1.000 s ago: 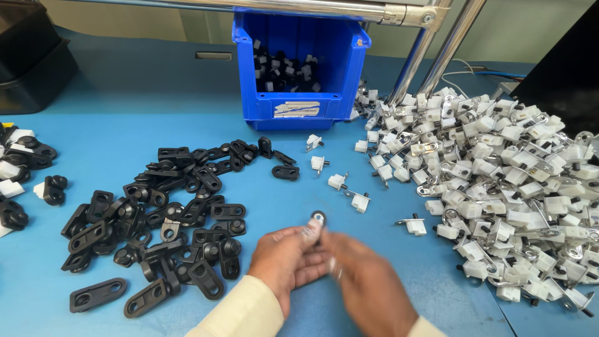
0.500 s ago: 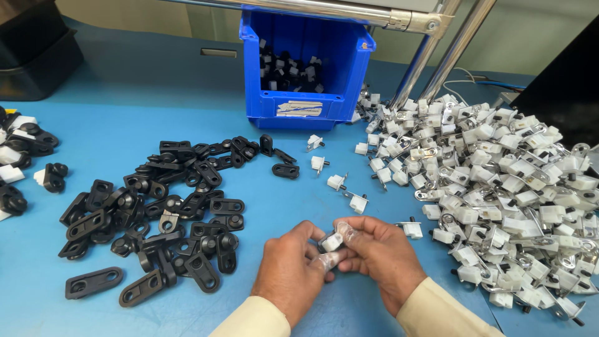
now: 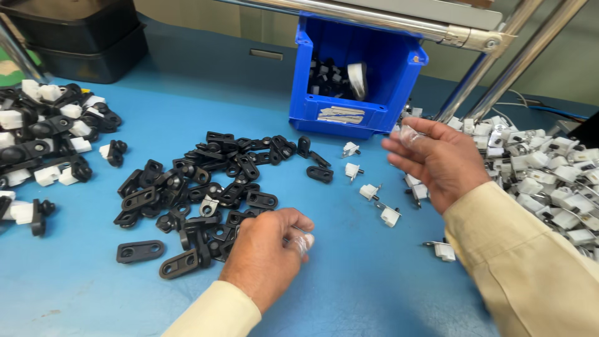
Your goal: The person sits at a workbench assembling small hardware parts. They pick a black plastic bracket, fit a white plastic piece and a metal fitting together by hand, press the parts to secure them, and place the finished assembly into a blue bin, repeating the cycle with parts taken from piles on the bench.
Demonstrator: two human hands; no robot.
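Note:
My left hand rests low on the blue table with its fingers curled in. It sits at the near edge of a pile of black plastic links, and nothing shows in its grip. My right hand is raised in front of the blue bin with its fingers spread and nothing in them. A blurred pale part is inside the bin above several dark assembled pieces. A few small white clips lie between my hands.
A big heap of white clips covers the right side of the table. Joined black-and-white pieces lie at far left. Black trays stand at back left. Slanted metal tubes rise beside the bin.
My hands were together on a small black-and-white piece. Now they are apart: the right has moved up toward the bin and opened, and the left has dropped to the black pile.

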